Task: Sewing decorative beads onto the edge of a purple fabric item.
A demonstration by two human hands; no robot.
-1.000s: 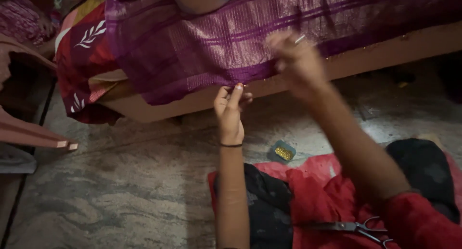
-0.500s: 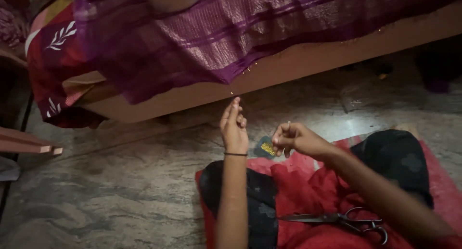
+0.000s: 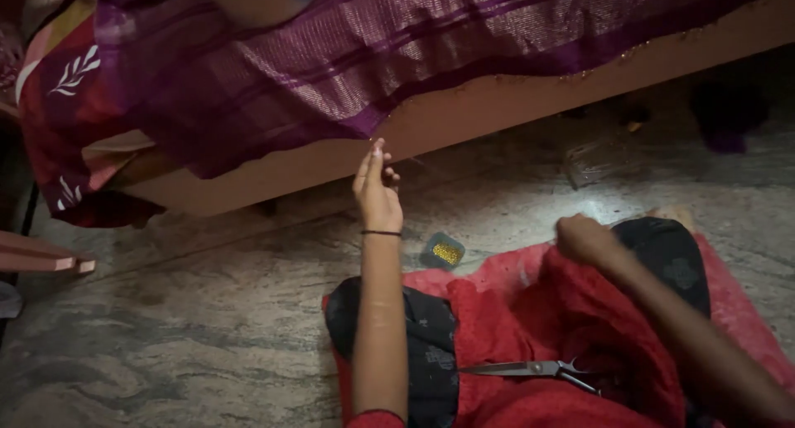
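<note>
Fingers (image 3: 374, 159) of the left hand (image 3: 377, 192) were pinched together at the hem of the purple fabric (image 3: 331, 72), at centre frame, apparently on the cloth's edge or a fine thread; which of the two could not be told. The fabric hung over the side of the bed (image 3: 497, 113) across the upper frame, beside a red patterned cloth (image 3: 58, 88) at upper left. The right hand (image 3: 584, 238), right of centre, was curled closed and rested on the red garment (image 3: 530, 329) in the lap; whether it held a needle or thread could not be told. Scissors (image 3: 530, 368) lay closed and untouched on the red garment at lower centre. A small open box of yellow beads (image 3: 443, 250) sat on the stone floor (image 3: 166, 329) just below the left wrist. Judged state of work: hand-finishing of the purple hem was underway, with a few small gold specks showing along the edge toward upper right; most of the visible hem looked bare, so much appeared left to do.
</note>
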